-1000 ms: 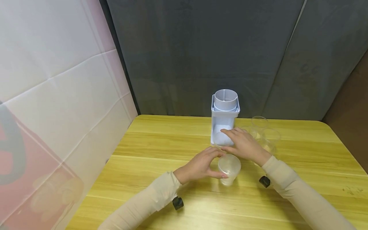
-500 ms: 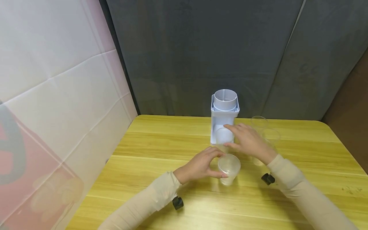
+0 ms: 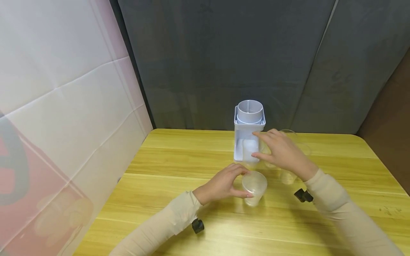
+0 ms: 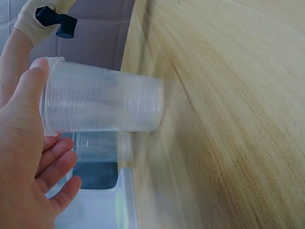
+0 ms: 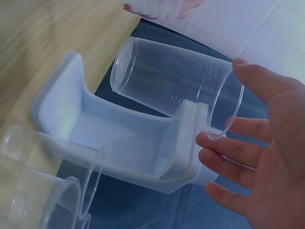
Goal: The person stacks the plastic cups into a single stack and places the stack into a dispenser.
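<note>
My left hand [image 3: 224, 183] grips the rim of a stack of nested clear plastic cups [image 4: 102, 98], thumb on one side and fingers on the other. The stack is upright just over or on the table; I cannot tell which. Further back, my right hand [image 3: 285, 153] holds a single clear plastic cup [image 5: 171, 81] near its rim, between thumb and fingertips. That cup is before a pale blue-white plastic stand [image 3: 246, 133], whose top carries a round tube [image 3: 250, 110]. In the head view, the transparent cup is hard to make out against the stand.
Several clear cups [image 5: 47, 176] stand close together right of the stand, partly behind my right hand and forearm. The wooden table [image 3: 179, 153] ends at a dark curtain [image 3: 208, 71]. A pale printed sheet [image 3: 70, 106] hangs along the left side.
My right hand has moved right and back with the single cup, toward the other cups. My left hand and the nested cups have stayed in place.
</note>
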Action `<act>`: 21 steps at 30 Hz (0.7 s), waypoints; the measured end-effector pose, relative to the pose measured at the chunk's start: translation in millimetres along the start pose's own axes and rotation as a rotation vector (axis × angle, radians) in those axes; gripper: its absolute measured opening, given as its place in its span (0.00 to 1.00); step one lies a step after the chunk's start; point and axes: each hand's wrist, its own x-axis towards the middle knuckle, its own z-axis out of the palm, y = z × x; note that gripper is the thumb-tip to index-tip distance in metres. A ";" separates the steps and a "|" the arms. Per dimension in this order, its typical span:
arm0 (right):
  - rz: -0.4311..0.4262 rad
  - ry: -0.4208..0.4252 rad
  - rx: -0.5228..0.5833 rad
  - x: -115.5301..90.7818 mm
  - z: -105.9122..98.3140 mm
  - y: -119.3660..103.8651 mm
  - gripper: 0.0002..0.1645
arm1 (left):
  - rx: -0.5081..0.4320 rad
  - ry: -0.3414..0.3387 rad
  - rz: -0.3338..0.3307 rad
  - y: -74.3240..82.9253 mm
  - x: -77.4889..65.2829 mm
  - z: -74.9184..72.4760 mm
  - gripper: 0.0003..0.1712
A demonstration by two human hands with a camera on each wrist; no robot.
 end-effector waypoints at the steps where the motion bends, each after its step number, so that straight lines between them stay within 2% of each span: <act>1: 0.000 0.004 -0.001 0.2 -1.7 -0.4 0.43 | 0.000 0.000 -0.001 -0.4 0.2 0.0 0.37; 8: 0.003 0.010 -0.008 -0.6 -8.1 -1.3 0.43 | -0.005 -0.001 -0.002 -1.6 1.8 -0.6 0.37; 21: -0.044 0.083 -0.016 -4.8 -26.8 -9.3 0.43 | 0.019 0.011 -0.015 -6.8 5.1 -3.6 0.37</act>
